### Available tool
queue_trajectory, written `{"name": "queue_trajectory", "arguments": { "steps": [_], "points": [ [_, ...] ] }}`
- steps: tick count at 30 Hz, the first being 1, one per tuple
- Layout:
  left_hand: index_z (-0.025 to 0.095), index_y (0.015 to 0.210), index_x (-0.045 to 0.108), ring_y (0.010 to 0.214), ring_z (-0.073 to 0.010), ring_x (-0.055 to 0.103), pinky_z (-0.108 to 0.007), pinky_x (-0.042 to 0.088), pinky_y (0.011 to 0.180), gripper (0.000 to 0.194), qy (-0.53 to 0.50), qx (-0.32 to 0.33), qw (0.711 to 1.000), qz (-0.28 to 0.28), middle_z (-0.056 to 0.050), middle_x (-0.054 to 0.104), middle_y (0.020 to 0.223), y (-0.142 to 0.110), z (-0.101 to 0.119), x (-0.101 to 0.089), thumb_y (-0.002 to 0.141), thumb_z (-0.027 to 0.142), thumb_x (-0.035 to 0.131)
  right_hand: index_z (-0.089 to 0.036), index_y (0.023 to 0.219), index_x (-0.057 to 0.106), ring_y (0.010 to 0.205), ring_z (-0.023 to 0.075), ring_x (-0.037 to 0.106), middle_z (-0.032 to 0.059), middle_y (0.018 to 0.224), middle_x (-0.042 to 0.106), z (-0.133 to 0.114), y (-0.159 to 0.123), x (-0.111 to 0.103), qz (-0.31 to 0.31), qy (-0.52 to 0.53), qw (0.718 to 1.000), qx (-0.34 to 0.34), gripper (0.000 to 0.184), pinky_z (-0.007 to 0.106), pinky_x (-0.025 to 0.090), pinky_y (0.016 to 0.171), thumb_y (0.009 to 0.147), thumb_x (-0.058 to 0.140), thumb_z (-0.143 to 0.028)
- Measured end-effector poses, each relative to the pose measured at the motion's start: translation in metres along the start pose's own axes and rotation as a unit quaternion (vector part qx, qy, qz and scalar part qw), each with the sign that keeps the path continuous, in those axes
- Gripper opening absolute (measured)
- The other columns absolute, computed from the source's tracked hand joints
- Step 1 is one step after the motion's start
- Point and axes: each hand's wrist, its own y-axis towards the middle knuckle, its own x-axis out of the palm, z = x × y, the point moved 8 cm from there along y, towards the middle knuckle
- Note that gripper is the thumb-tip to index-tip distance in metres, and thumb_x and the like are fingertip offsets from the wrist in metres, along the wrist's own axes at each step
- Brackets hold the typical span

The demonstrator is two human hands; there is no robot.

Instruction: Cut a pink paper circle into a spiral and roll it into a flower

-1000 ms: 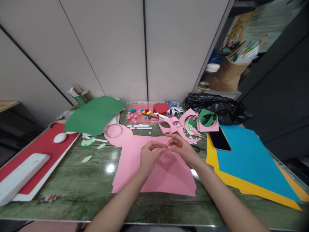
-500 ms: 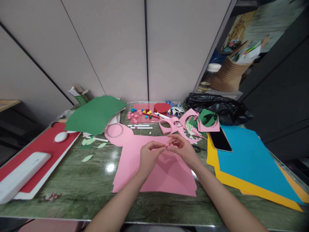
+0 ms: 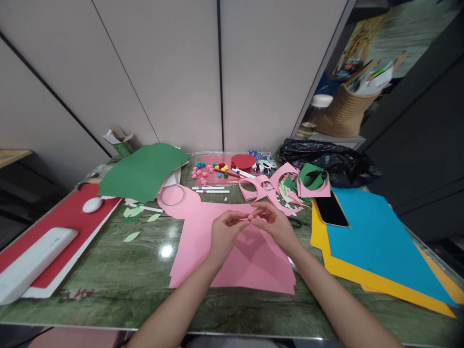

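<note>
Between the fingertips of both hands is a small pink paper rosette (image 3: 251, 217), partly covered by the fingers. My left hand (image 3: 226, 234) pinches it from the left, thumb and index finger closed on it. From the other side, my right hand (image 3: 275, 224) grips it with thumb and fingertips. Both hands are over a stack of pink paper sheets (image 3: 203, 241). Beyond them, several small pink, blue, yellow and red pieces of the same sort lie on a clear plastic sheet (image 3: 217, 180). Pink paper offcuts (image 3: 252, 191) with round holes lie just past my right hand.
Green paper (image 3: 145, 169) and light green leaf cutouts (image 3: 131, 237) lie at the left, near a white device (image 3: 39, 261) on red paper. At the right, a phone (image 3: 330, 210) rests beside blue paper (image 3: 384, 237). A black plastic bag (image 3: 326, 162) sits behind.
Both hands stay in nearly the same place over the pink sheets. The fingers have shifted only slightly around the rosette.
</note>
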Motion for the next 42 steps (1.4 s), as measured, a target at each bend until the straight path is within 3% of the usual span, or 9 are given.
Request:
{"name": "queue_trajectory", "arguments": {
  "steps": [7,15,25,28,32,38,42],
  "points": [
    [0.014,0.075,0.065,0.073,-0.0159,0.065,-0.027,0.051,0.071,0.017,0.014,0.001,1.0,0.008,-0.004,0.069,0.075,0.001,-0.002,-0.002,0.062,0.022,0.072,-0.02,0.102,0.056,0.081,0.0178,0.06,0.0031,0.083,0.064,0.0,0.0,0.001,-0.001,-0.006,1.0,0.006,0.033,0.034,0.043,0.076,0.072,0.065,-0.031],
    [0.013,0.08,0.062,0.075,-0.0197,0.067,-0.032,0.052,0.072,0.027,0.028,-0.03,0.999,-0.023,-0.007,0.07,0.075,0.006,-0.008,0.001,0.058,0.021,0.074,-0.025,0.11,0.054,0.09,0.0203,0.058,0.0016,0.087,0.065,-0.018,-0.004,-0.001,-0.005,-0.192,0.98,-0.055,0.037,0.039,0.039,0.087,0.073,0.06,-0.02],
    [0.015,0.084,0.062,0.075,-0.0192,0.067,-0.03,0.052,0.07,0.021,0.112,-0.001,0.992,-0.053,-0.007,0.069,0.074,0.004,-0.003,0.006,0.063,0.012,0.065,-0.025,0.111,0.054,0.091,0.0209,0.057,0.0009,0.083,0.068,-0.028,-0.004,0.005,-0.061,-0.286,0.952,-0.096,0.04,0.039,0.038,0.086,0.073,0.056,-0.012],
    [0.015,0.084,0.063,0.075,-0.0186,0.067,-0.031,0.052,0.071,0.021,0.11,0.016,0.992,-0.059,-0.007,0.069,0.077,0.004,0.001,0.006,0.064,0.016,0.067,-0.025,0.11,0.055,0.091,0.0213,0.057,0.0013,0.084,0.068,-0.029,-0.004,0.003,-0.061,-0.277,0.954,-0.099,0.037,0.04,0.037,0.087,0.074,0.059,-0.016],
    [0.014,0.085,0.062,0.078,-0.0185,0.066,-0.032,0.052,0.075,0.026,0.045,0.002,0.996,-0.072,-0.007,0.07,0.08,0.005,-0.002,0.007,0.061,0.017,0.071,-0.024,0.111,0.053,0.089,0.0204,0.06,0.0013,0.082,0.067,-0.021,-0.003,-0.003,-0.038,-0.202,0.977,-0.063,0.039,0.039,0.038,0.087,0.074,0.062,-0.022],
    [0.013,0.085,0.061,0.079,-0.0195,0.067,-0.034,0.052,0.077,0.032,-0.03,-0.038,0.998,-0.044,-0.007,0.07,0.08,0.006,-0.012,0.003,0.057,0.019,0.075,-0.022,0.106,0.054,0.085,0.0198,0.062,0.0014,0.08,0.066,-0.013,-0.001,-0.004,-0.005,-0.115,0.992,-0.046,0.035,0.038,0.041,0.086,0.072,0.064,-0.024],
    [0.013,0.084,0.06,0.079,-0.0194,0.067,-0.033,0.052,0.075,0.031,-0.044,-0.048,0.998,-0.025,-0.007,0.07,0.08,0.006,-0.016,0.001,0.058,0.02,0.074,-0.022,0.104,0.054,0.087,0.0207,0.061,0.0027,0.083,0.066,-0.013,-0.003,-0.005,0.024,-0.137,0.989,-0.055,0.032,0.038,0.041,0.084,0.073,0.063,-0.026]
  ]
}}
